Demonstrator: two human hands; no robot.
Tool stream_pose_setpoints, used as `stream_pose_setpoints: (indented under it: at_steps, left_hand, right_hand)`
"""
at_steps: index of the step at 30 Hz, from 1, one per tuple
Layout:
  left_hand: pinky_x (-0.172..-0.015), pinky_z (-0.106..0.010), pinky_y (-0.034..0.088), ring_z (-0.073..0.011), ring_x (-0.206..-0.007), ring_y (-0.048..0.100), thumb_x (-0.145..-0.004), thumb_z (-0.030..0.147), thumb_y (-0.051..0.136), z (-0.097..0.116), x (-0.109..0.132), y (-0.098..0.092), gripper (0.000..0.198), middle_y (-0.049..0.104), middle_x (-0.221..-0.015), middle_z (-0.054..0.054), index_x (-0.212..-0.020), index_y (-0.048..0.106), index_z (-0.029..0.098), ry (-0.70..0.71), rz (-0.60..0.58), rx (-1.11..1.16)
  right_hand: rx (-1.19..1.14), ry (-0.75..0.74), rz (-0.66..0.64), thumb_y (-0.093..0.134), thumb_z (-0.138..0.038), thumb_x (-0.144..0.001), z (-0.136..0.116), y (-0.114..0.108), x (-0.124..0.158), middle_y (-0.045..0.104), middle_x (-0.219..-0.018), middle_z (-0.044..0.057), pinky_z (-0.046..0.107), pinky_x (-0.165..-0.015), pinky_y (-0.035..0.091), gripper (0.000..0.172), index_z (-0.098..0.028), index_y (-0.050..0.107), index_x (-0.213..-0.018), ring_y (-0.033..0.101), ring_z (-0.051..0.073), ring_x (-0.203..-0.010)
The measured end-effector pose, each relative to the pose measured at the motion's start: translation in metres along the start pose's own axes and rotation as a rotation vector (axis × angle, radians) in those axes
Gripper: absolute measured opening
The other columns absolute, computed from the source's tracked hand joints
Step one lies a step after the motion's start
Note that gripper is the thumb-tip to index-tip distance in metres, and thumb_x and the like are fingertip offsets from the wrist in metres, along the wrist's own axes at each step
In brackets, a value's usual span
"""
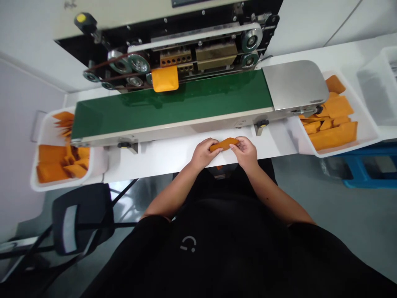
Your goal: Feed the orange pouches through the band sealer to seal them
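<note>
Between my hands is an orange pouch (223,144), held just above the front edge of the white table (161,159). My left hand (205,154) grips its left end, thumb on the near side. My right hand (246,152) pinches the right end with thumb and fingers. Beyond them runs the green conveyor belt (211,97) of a band sealing machine (182,41). Another orange pouch (166,79) hangs at the machine's sealing line, its lower part over the belt. Whatever the held pouch contains is hidden.
At the left, a white bin (35,165) holds several orange pouches (52,159). A second white bin (369,124) with several more stands at the right, beside the metal end plate (294,85). There is a black chair (83,215) at lower left and a blue stool (359,169) at right.
</note>
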State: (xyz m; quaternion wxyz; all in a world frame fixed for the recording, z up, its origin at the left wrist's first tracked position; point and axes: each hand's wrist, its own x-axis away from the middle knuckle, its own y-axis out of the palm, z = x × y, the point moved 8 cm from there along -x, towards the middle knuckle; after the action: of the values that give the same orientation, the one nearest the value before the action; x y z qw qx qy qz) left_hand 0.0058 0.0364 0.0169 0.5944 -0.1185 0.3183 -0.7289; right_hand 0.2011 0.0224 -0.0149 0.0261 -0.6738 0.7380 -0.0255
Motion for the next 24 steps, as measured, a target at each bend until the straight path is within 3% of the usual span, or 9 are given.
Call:
stream_pose_setpoints:
  at_steps: [6, 9, 12, 15, 19, 24]
  left_hand:
    - [-0.079, -0.030, 0.052, -0.0186, -0.083, 0.067, -0.092, 0.043, 0.078, 0.002, 0.000, -0.002, 0.026, 0.074, -0.093, -0.005, -0.100, 0.071, 0.019, 0.022, 0.033, 0.020]
    - [-0.078, -0.030, 0.052, -0.0180, -0.082, 0.067, -0.092, 0.041, 0.077, 0.004, 0.000, -0.003, 0.024, 0.073, -0.092, -0.004, -0.099, 0.071, 0.019, 0.021, 0.036, 0.033]
    - [-0.079, -0.030, 0.052, -0.0182, -0.083, 0.067, -0.092, 0.038, 0.077, 0.003, 0.000, -0.003, 0.021, 0.074, -0.093, -0.004, -0.099, 0.071, 0.020, 0.011, 0.034, 0.027]
    - [-0.080, -0.030, 0.052, -0.0186, -0.084, 0.067, -0.091, 0.035, 0.076, 0.002, 0.000, -0.002, 0.017, 0.074, -0.094, -0.004, -0.099, 0.071, 0.020, 0.013, 0.029, 0.028]
    - [-0.079, -0.031, 0.052, -0.0191, -0.084, 0.068, -0.091, 0.031, 0.074, -0.002, 0.000, -0.001, 0.014, 0.074, -0.094, -0.004, -0.100, 0.071, 0.020, 0.018, 0.014, 0.047]
    - [-0.078, -0.031, 0.053, -0.0191, -0.085, 0.068, -0.093, 0.033, 0.073, -0.003, 0.000, 0.000, 0.015, 0.075, -0.094, -0.005, -0.099, 0.071, 0.020, 0.024, -0.014, 0.080]
  right_hand:
    - [-0.171, 0.083, 0.046, 0.076, -0.042, -0.087, -0.002, -0.007, 0.000, 0.068, -0.087, 0.001, 0.026, -0.069, 0.057, 0.034, -0.021, 0.057, -0.106, 0.066, 0.012, -0.070]
    - [-0.222, 0.121, 0.064, 0.077, -0.043, -0.085, -0.005, -0.010, -0.001, 0.067, -0.094, 0.000, 0.025, -0.062, 0.057, 0.047, -0.026, 0.052, -0.121, 0.064, 0.011, -0.064]
    - [-0.219, 0.103, 0.051, 0.079, -0.043, -0.084, -0.014, -0.012, -0.001, 0.066, -0.103, 0.003, 0.026, -0.063, 0.058, 0.065, -0.032, 0.047, -0.140, 0.065, 0.013, -0.072]
    - [-0.193, 0.061, 0.017, 0.077, -0.046, -0.086, -0.026, -0.011, 0.001, 0.066, -0.108, 0.005, 0.028, -0.069, 0.059, 0.048, -0.028, 0.060, -0.127, 0.066, 0.017, -0.089]
    - [-0.176, 0.050, -0.050, 0.077, -0.045, -0.088, -0.040, -0.011, 0.004, 0.067, -0.092, 0.005, 0.029, -0.075, 0.057, 0.028, -0.020, 0.067, -0.096, 0.063, 0.015, -0.084]
    - [-0.182, 0.032, -0.145, 0.082, -0.038, -0.085, -0.073, -0.018, -0.001, 0.066, -0.085, 0.002, 0.026, -0.067, 0.056, 0.025, -0.021, 0.068, -0.096, 0.063, 0.013, -0.075]
